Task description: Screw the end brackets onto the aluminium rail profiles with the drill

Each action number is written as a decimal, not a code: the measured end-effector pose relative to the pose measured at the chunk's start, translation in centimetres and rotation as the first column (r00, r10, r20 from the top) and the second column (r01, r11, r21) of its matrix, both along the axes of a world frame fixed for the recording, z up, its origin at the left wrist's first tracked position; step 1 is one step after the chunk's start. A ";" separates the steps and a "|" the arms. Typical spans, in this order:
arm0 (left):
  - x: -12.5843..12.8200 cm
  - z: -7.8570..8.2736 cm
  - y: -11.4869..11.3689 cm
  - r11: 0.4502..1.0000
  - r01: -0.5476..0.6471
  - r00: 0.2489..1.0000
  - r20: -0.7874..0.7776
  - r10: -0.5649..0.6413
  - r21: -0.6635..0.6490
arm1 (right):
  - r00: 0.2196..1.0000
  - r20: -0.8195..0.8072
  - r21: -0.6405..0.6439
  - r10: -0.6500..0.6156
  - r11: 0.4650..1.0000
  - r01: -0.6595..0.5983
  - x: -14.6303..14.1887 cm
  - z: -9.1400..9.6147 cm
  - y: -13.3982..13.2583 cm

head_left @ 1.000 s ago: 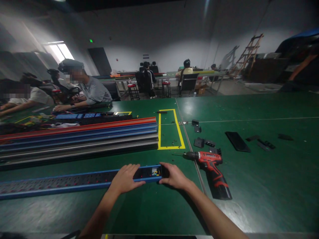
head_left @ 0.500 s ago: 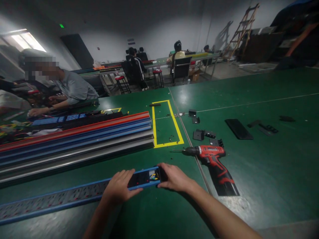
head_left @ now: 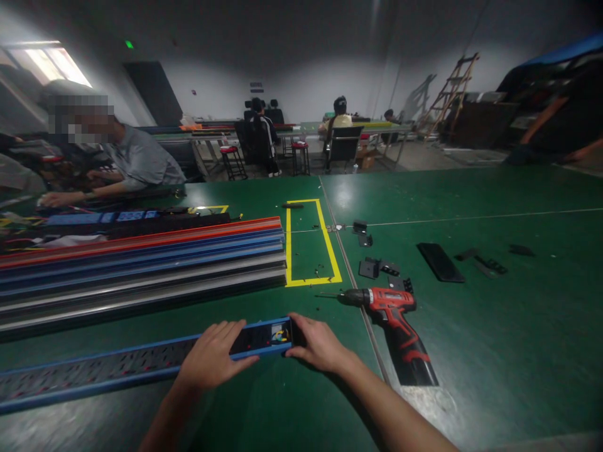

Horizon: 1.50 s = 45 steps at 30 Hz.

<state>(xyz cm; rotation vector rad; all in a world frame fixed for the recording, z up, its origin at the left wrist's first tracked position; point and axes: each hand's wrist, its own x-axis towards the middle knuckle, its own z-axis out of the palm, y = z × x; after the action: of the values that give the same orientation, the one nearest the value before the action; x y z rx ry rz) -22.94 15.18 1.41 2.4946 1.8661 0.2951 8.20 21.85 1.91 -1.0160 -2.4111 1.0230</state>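
A long power strip with blue edges and a dark slotted face lies across the near left of the table. My left hand is wrapped over it, thumb along the near edge and fingers over the far edge. At the strip's right end, my right hand grips with thumb and fingers on opposite edges; whether a small end piece is in its fingers is hidden. Between the hands, an opening near the end shows yellow and blue wires. A red and black cordless drill rests to the right, its bit pointing left.
Orange, blue and grey metal profiles lie beyond the strip. Yellow tape frames a rectangle holding small screws. Black brackets and a black phone-like slab sit at right. A co-worker works at far left.
The view has tilted slightly, shifting the table's things left and a little down. Both hands keep the same grip on the strip; the drill stays put on the table.
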 end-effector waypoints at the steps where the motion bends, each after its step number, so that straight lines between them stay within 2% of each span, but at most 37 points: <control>1: 0.1 0.1 -0.1 1.000 -0.010 1.000 0.005 0.010 -0.007 | 1.000 0.020 0.013 0.002 1.000 -0.003 0.0 0.1 -0.1; 7: 0.2 -0.1 -1.1 0.998 -0.055 0.998 0.033 0.056 -0.029 | 0.994 0.078 0.088 0.081 0.992 -0.088 -0.1 0.6 -0.9; 11: 0.1 0.0 -1.5 0.998 -0.051 0.998 0.021 0.052 -0.048 | 0.996 0.078 0.095 0.036 0.994 -0.044 -0.3 0.3 -1.7; 15: 0.4 0.6 -1.8 1.000 -0.010 0.997 0.070 0.012 -0.022 | 0.997 -0.066 0.097 0.037 0.995 -0.030 1.1 0.1 -1.6; 16: 0.6 0.7 -1.9 1.000 0.001 0.996 0.086 -0.002 0.004 | 0.991 -0.133 0.111 -0.007 0.994 0.022 1.8 0.1 -1.4; 17: 0.9 0.9 -2.0 0.999 0.011 0.995 0.103 -0.014 0.037 | 0.975 -0.201 0.126 -0.098 0.984 0.125 2.5 0.1 -1.1; 19: 1.6 1.3 -2.0 0.995 0.020 0.989 0.144 -0.034 0.103 | 0.905 -0.277 0.154 -0.322 0.915 0.373 4.0 0.1 -0.4; 20: 2.2 1.7 -1.8 0.991 0.016 0.985 0.170 -0.038 0.129 | 0.875 -0.274 0.183 -0.400 0.871 0.455 4.6 0.0 0.0; 21: 2.8 2.1 -1.5 0.989 0.009 0.980 0.197 -0.038 0.148 | 0.869 -0.241 0.215 -0.433 0.849 0.482 5.0 0.0 0.4; 25: 5.7 4.1 0.7 0.984 -0.020 0.956 0.293 -0.033 0.177 | 0.925 -0.001 0.323 -0.380 0.875 0.360 5.5 -0.4 1.1; 28: 7.6 5.4 1.9 0.983 0.000 0.931 0.359 -0.067 0.183 | 0.926 0.087 0.354 -0.368 0.880 0.316 5.6 -0.5 0.9; 34: 9.5 6.2 0.7 0.993 0.003 0.899 0.434 -0.053 0.116 | 0.937 0.119 0.341 -0.329 0.900 0.273 6.0 0.1 0.0; 37: 10.3 7.0 1.6 0.999 0.017 0.930 0.367 -0.033 0.046 | 0.936 0.120 0.354 -0.331 0.895 0.271 5.7 0.4 -0.2; 40: 12.5 7.7 4.6 0.998 0.040 0.974 0.227 -0.026 -0.055 | 0.927 0.165 0.383 -0.336 0.888 0.254 5.1 1.0 -0.3; 43: 15.5 7.7 7.6 0.978 0.022 0.998 0.065 -0.009 -0.208 | 0.900 0.228 0.380 -0.371 0.885 0.269 4.3 1.3 -0.1; 45: 17.2 7.2 8.8 0.960 -0.001 1.000 0.009 0.004 -0.280 | 0.876 0.282 0.367 -0.391 0.888 0.279 3.8 1.4 0.4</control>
<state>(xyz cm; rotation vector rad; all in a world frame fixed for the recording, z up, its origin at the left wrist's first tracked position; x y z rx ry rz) -5.75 23.96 8.58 2.2979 1.7650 0.0376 11.98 22.22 3.26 -1.5310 -2.4215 0.3376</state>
